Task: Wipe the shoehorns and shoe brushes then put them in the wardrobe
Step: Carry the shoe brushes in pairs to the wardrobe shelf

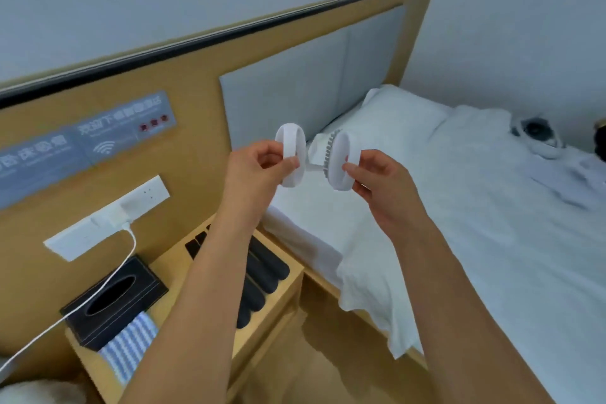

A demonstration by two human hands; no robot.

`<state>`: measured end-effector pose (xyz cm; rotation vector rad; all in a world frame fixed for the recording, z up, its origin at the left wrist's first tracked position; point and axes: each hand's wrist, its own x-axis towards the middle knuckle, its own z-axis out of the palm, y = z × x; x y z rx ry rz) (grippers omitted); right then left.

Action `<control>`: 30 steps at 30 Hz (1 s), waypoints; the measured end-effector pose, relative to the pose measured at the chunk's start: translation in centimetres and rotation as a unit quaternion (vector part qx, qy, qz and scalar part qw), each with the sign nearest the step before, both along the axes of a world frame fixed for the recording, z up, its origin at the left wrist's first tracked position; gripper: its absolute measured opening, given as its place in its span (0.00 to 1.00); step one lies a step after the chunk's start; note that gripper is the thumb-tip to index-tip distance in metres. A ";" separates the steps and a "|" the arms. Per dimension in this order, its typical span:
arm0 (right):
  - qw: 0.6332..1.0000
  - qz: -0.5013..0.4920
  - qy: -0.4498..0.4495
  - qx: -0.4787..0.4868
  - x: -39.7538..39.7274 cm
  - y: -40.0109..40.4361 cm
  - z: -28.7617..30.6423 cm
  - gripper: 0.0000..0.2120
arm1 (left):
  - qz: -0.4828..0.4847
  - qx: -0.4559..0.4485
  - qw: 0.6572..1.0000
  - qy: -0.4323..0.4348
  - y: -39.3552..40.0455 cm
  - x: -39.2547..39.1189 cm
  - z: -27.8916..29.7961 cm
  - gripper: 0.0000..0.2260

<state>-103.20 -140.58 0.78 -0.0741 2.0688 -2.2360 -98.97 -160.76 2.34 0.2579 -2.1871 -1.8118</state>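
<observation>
Bedroom setting: a wooden headboard panel (203,82) runs behind a bed (475,223) with white linen, and both hands are raised in front of it, above the gap between bed and nightstand (288,275). Each hand holds one white oval shoe brush. The left hand (259,170) pinches the left shoe brush (290,154) by its strap, thumb and fingertips closed on the band. The right hand (377,180) pinches the right shoe brush (341,157) the same way, fingers curled on its strap. The two brushes are near each other but apart, with a white cloth or tissue (316,151) visible between them; who or what supports it cannot be determined. Handling judgement: the brushes appear light, rigid plastic, smooth enough to slip, so the strap or the oval rim is the secure place to hold. Each brush stands on edge with its long axis roughly vertical, tilted slightly. Grey bristles on the right brush face left, toward the other brush; the left brush's bristle side is not visible. Several dark elongated items (262,272), probably the shoehorns, lie side by side on the nightstand below, beside a black tissue box (114,302), a striped cloth (128,348) and a white charging cable (98,285) plugged into the wall socket.
</observation>
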 end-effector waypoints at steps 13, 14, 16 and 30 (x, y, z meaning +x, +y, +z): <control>0.957 -0.253 0.142 -0.011 12.0 22.4 5.7 0.08 | -0.270 0.008 0.956 0.116 23.8 2.1 6.2 0.06; 0.950 -0.273 0.148 -0.002 13.3 24.3 5.9 0.09 | -0.288 0.007 0.950 0.124 26.0 2.7 6.4 0.06; 0.938 -0.308 0.160 0.012 15.9 27.9 6.3 0.09 | -0.322 0.001 0.936 0.144 30.3 4.2 6.9 0.05; 0.846 -0.495 0.192 0.051 35.7 48.7 7.8 0.09 | -0.515 0.053 0.837 0.174 56.0 17.6 8.6 0.06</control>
